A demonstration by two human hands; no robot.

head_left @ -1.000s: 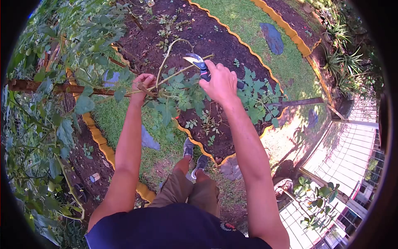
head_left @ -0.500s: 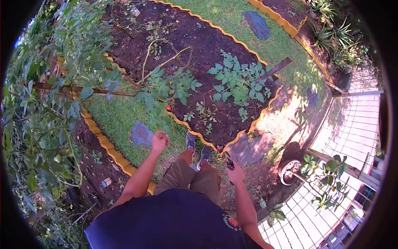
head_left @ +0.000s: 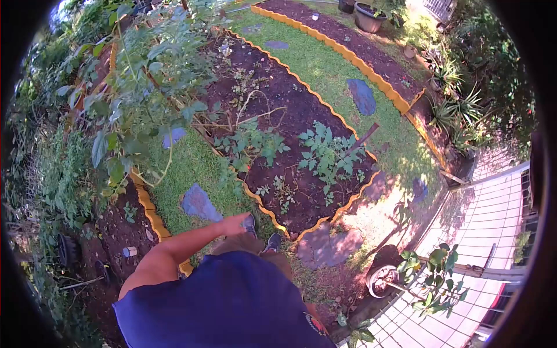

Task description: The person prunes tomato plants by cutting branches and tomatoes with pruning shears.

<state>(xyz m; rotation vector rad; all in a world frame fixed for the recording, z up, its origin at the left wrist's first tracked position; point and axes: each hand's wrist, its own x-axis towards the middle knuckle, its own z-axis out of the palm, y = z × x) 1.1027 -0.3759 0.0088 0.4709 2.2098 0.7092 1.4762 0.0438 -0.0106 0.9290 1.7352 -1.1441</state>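
Head view looks straight down over a dark blue shirt (head_left: 232, 307) at a garden. One hand shows: the left hand (head_left: 235, 224) reaches forward and to the right at the end of a bare arm. Its fingers look stretched out side by side, with nothing visible between them, though the hand is slightly blurred. The right hand is hidden below the shirt, so its fingers cannot be told.

Two shoes (head_left: 272, 240) stand on the grass just beyond the hand. The left one is just beside the fingertips, and I cannot tell whether they touch. One flat stone (head_left: 199, 203) lies in the grass near the hand, to its left, and a second flat stone (head_left: 174, 136) lies further up the same strip.

One soil bed (head_left: 290, 98) with orange edging (head_left: 339, 210) lies ahead of the shoes and holds two larger leafy plants (head_left: 328, 153) near its front end. Two more flat stones (head_left: 362, 95) lie in the grass strip beyond it. One pot (head_left: 380, 279) with a plant stands at the lower right by the paved path (head_left: 499, 203), and two pots (head_left: 370, 17) stand at the top.
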